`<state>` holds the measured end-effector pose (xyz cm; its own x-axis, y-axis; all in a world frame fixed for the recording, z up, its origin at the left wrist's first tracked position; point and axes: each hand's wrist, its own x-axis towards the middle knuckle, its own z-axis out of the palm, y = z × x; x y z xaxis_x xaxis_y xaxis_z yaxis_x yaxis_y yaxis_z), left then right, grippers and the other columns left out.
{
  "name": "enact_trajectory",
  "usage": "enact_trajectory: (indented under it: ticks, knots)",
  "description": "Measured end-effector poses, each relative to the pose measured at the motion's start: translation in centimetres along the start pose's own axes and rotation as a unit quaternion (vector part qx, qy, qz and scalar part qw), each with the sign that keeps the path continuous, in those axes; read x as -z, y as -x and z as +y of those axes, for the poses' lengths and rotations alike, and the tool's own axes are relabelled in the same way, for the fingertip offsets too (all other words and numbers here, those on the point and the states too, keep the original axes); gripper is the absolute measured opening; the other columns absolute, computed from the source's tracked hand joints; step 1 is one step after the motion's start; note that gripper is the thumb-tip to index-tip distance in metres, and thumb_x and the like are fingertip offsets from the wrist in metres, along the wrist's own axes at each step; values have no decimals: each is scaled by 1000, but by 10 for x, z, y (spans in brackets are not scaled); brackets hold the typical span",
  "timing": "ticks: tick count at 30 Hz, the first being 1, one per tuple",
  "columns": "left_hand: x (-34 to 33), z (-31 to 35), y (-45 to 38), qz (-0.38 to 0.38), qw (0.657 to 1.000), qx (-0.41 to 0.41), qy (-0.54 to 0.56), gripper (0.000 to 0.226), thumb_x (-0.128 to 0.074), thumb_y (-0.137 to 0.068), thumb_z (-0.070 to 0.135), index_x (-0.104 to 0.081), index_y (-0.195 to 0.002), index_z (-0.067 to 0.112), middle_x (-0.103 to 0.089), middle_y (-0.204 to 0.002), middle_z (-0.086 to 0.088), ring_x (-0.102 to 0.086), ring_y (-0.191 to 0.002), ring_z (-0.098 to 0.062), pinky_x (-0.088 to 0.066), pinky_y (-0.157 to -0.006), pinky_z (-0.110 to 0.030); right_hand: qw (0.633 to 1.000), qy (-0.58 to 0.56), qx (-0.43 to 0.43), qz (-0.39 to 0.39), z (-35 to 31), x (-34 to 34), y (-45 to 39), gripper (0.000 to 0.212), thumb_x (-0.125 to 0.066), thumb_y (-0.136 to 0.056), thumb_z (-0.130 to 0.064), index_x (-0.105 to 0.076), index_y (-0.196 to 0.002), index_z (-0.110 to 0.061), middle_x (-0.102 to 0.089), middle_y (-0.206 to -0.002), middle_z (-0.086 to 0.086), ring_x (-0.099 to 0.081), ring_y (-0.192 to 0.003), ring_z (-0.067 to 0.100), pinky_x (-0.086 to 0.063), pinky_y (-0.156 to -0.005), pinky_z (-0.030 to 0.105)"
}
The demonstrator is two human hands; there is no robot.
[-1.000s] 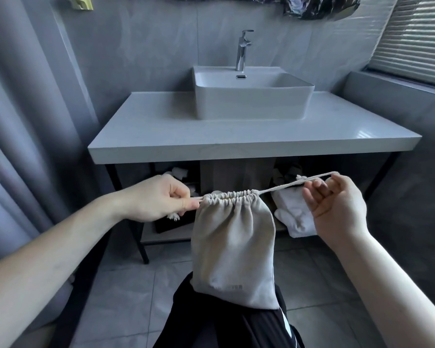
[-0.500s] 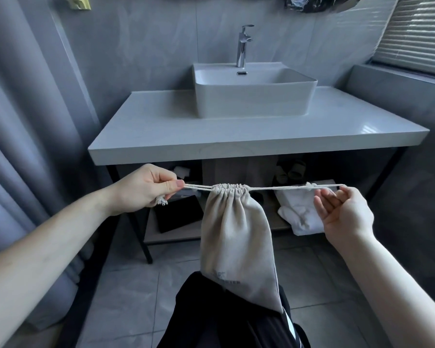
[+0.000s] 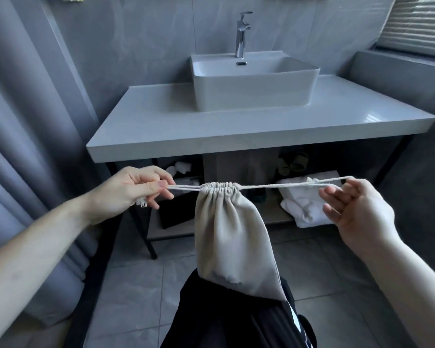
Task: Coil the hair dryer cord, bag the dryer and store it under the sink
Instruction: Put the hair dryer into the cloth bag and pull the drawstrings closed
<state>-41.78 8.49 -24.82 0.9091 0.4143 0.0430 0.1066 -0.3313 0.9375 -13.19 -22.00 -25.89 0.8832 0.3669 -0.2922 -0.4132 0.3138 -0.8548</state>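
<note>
Now the left hand [image 3: 128, 190] pinches the drawstring [image 3: 185, 189] between thumb and finger, with the frayed end poking out under the fist. The right hand [image 3: 357, 209] has the string's other side looped over its half-curled fingers, near a knot [image 3: 313, 181]. Both sides are pulled tight, and the cloth bag [image 3: 232, 237] hangs between the hands with its mouth bunched shut. Its bottom rests on the person's dark trousers [image 3: 236, 320]. Behind it, a folded white towel [image 3: 303, 208] lies on the shelf [image 3: 168, 231] under the countertop [image 3: 161, 126], toward the shelf's right end.
</note>
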Motion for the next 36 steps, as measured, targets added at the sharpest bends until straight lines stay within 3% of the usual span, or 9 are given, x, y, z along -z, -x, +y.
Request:
enact_trajectory:
  ticks: [9, 13, 15, 18, 22, 27, 30, 32, 36]
  knots:
    - [-31, 4, -1, 13, 992, 65, 105, 48, -54, -98, 28, -68, -65, -4, -73, -140, -9, -70, -129, -29, -52, -109, -56, 997, -51, -62, 21, 32, -4, -15, 32, -47, -106, -17, -48, -74, -17, -74, -93, 7, -80, -60, 15, -61, -48, 22]
    - [-37, 27, -1, 33, 975, 18, 218, 48, -50, -102, 22, -53, -56, 9, -72, -139, -18, -69, -130, -38, -54, -110, -52, 990, 112, -35, -83, 57, -11, 2, 23, -49, -97, -6, -67, -85, -12, -77, -97, 5, -75, -83, 21, -60, -58, 29]
    - [-41, 32, -5, 39, 972, 11, 230, 49, -47, -105, 20, -50, -58, 8, -72, -138, -19, -70, -127, -41, -56, -108, -53, 944, 269, 37, -189, 80, -13, 14, 10, -66, -91, -13, -71, -100, -14, -74, -98, 0, -66, -82, 14, -50, -61, 21]
    - [-52, 43, -13, 32, 975, 8, 218, 52, -43, -110, 18, -48, -59, 9, -74, -136, -17, -72, -123, -39, -59, -105, -52, 854, 412, 103, -299, 109, -20, 26, 47, -86, -83, -29, -64, -124, -34, -67, -106, -25, -63, -82, -9, -48, -73, 9]
    - [-55, 43, -19, 77, 973, 7, 218, 49, -42, -113, 22, -45, -66, 10, -76, -131, -16, -75, -119, -35, -61, -101, -50, 793, 498, 236, -260, 125, -30, 18, 26, -73, -94, -31, -60, -79, -15, -51, -61, -14, -44, -57, 2, -36, -56, 23]
    - [-54, -20, -13, 153, 975, 75, 143, 26, -49, -111, 33, -66, -113, 13, -71, -137, 0, -68, -130, -23, -47, -117, -54, 858, 393, 161, -288, 122, -34, 5, 24, -57, -105, -26, -69, -95, -7, -67, -83, -2, -57, -85, 7, -47, -76, 35]
    - [-80, -63, 1, 60, 984, 118, 121, 62, -70, -91, 58, -53, -144, 33, -60, -149, 11, -57, -131, -13, -41, -120, -43, 907, 292, 79, -291, 122, -52, 16, 22, -56, -109, -20, -77, -104, -14, -82, -104, 12, -71, -101, 15, -56, -93, 41]
    - [-97, -83, 4, 1, 987, 124, 104, 91, -81, -75, 67, -43, -152, 36, -55, -151, 15, -54, -136, -6, -36, -124, -37, 934, 226, 33, -275, 119, -68, 19, 23, -57, -109, -20, -79, -108, -15, -81, -114, 18, -75, -116, 27, -56, -103, 48]
    - [-115, -99, -7, 10, 968, 167, 187, 82, -78, -72, 64, -52, -145, 39, -67, -144, 13, -60, -135, -8, -41, -117, -44, 956, 182, -37, -228, 104, -87, 2, 25, -61, -107, -32, -80, -109, -16, -84, -108, 9, -76, -113, 29, -57, -102, 45]
